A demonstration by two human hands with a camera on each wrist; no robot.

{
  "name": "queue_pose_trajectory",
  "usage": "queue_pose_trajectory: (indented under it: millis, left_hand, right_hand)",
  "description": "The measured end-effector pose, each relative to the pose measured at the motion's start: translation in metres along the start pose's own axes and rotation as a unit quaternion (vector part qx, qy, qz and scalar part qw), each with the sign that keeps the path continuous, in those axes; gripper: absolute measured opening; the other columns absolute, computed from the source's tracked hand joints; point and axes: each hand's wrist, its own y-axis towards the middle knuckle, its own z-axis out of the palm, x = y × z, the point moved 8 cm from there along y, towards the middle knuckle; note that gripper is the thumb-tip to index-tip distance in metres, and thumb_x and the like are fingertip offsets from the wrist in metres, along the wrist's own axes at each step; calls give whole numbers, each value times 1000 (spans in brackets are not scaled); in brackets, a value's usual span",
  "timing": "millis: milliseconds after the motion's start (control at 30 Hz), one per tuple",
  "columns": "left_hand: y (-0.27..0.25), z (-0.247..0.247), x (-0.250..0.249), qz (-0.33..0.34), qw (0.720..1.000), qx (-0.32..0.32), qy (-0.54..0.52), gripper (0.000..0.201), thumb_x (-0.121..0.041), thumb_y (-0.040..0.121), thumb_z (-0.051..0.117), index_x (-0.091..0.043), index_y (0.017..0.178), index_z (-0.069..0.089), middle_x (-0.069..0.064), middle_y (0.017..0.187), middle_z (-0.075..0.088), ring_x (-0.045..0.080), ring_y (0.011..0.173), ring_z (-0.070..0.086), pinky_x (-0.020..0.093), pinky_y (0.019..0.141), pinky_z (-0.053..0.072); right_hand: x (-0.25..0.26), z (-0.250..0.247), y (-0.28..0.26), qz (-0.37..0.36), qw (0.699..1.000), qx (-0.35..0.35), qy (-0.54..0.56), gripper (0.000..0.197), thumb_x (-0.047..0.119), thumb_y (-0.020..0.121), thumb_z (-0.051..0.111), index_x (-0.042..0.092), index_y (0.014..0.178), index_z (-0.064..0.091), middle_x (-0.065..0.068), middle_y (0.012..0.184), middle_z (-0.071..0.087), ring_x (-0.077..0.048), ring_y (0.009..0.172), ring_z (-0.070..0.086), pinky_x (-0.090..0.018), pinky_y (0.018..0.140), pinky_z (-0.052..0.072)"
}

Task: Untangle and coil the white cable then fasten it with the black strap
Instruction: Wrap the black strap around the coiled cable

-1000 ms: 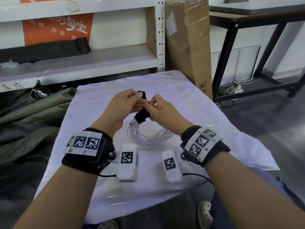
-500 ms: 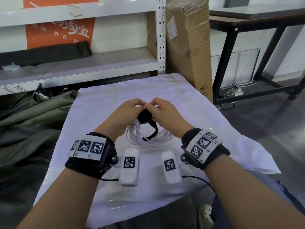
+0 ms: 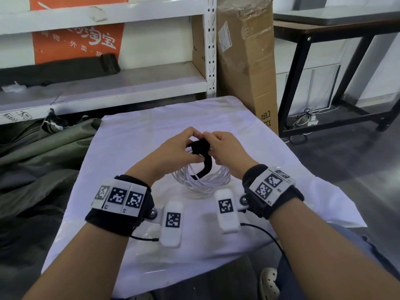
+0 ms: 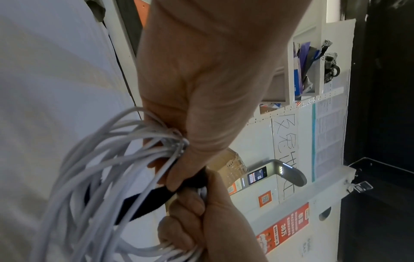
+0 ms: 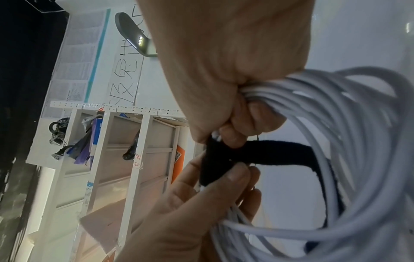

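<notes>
The white cable [image 3: 203, 182] is a coil of several loops that hangs from both hands over the white cloth [image 3: 134, 148]. The black strap [image 3: 200, 146] is wrapped round the top of the bundle. Its loose tail [image 3: 206, 167] hangs down inside the coil. My left hand [image 3: 190, 146] pinches the wrapped strap [image 4: 156, 196] against the cable [image 4: 94, 177] with thumb and fingers. My right hand [image 3: 213, 146] grips the cable bundle [image 5: 358, 141] just beside the strap [image 5: 268, 152], with a fingertip [image 5: 230, 138] touching it.
A white metal shelf [image 3: 129, 81] stands behind the cloth-covered table. A tall cardboard box [image 3: 246, 61] leans at the back right, and a black-framed table [image 3: 324, 40] is further right. Olive fabric [image 3: 43, 152] lies heaped on the left.
The strap end that stood up between my fingers has swung over the bundle and now hangs down inside the coil. Both hands stay together at the top of the coil.
</notes>
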Motion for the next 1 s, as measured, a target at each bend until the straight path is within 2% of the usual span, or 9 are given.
queue_pose_trajectory:
  millis: [133, 233, 333, 433, 500, 600, 700, 833, 1000]
  left_hand:
    - [0, 1, 2, -2, 1000, -10, -21, 37, -2, 85, 63, -25, 111, 50, -1, 91, 69, 13, 81, 59, 21, 74, 43]
    - [0, 2, 4, -14, 996, 13, -90, 38, 2, 86, 61, -22, 113, 51, 3, 90, 72, 11, 84, 62, 22, 80, 43]
    - [0, 1, 5, -11, 993, 16, -112, 37, 4, 86, 60, -22, 113, 51, 4, 90, 73, 13, 87, 63, 30, 90, 44]
    - [2, 1, 7, -8, 996, 12, -93, 38, 5, 87, 58, -22, 112, 50, 5, 91, 72, 16, 87, 61, 41, 94, 46]
    - [3, 2, 7, -4, 997, 12, -78, 39, 6, 87, 57, -22, 113, 50, 6, 91, 71, 17, 87, 61, 42, 96, 46]
    - [3, 2, 6, 5, 999, 9, -45, 38, 2, 86, 58, -23, 112, 49, 0, 91, 70, 15, 84, 60, 35, 85, 47]
    - [4, -2, 4, 19, 999, -14, 44, 34, -11, 83, 66, -29, 107, 49, -8, 96, 67, 13, 83, 59, 27, 77, 45]
    - [3, -10, 1, 28, 993, -46, 102, 32, -28, 80, 73, -24, 101, 50, -10, 93, 63, 6, 73, 57, 20, 63, 42]
    - [2, -14, 8, 1, 999, -44, 5, 19, -32, 82, 72, -22, 94, 61, -2, 78, 72, 12, 71, 60, 29, 71, 44]
  right_hand:
    - [0, 2, 0, 2, 999, 14, -37, 28, 26, 95, 46, 9, 72, 47, -3, 55, 40, -17, 47, 32, -25, 44, 27]
    - [5, 2, -1, -24, 997, 4, -75, 31, 31, 95, 45, 10, 73, 47, -7, 62, 42, -18, 53, 35, -30, 52, 29]
    - [8, 2, 0, -45, 993, -1, -107, 31, 31, 96, 43, 11, 73, 47, -7, 66, 43, -18, 58, 36, -32, 61, 30]
    - [6, 4, 1, -41, 992, 8, -117, 31, 32, 97, 41, 11, 75, 48, -8, 69, 50, -18, 58, 37, -32, 62, 31]
    - [3, 4, 1, -37, 992, 6, -119, 31, 33, 96, 42, 12, 74, 48, -12, 71, 53, -20, 59, 38, -32, 61, 32]
    - [0, 2, 2, -25, 995, 6, -98, 30, 32, 95, 44, 11, 74, 50, -12, 70, 54, -19, 55, 37, -30, 56, 32]
    - [-6, 0, 4, 5, 999, 11, -44, 30, 29, 96, 47, 10, 72, 47, -5, 60, 43, -17, 48, 32, -25, 45, 29]
    - [-15, -2, 6, 38, 999, 3, -2, 40, 29, 96, 50, 14, 61, 38, -3, 55, 33, -17, 45, 28, -23, 42, 26]
    - [-17, -1, 6, 44, 999, 9, 1, 33, 31, 97, 49, 11, 72, 41, -5, 57, 30, -16, 42, 27, -22, 42, 24]
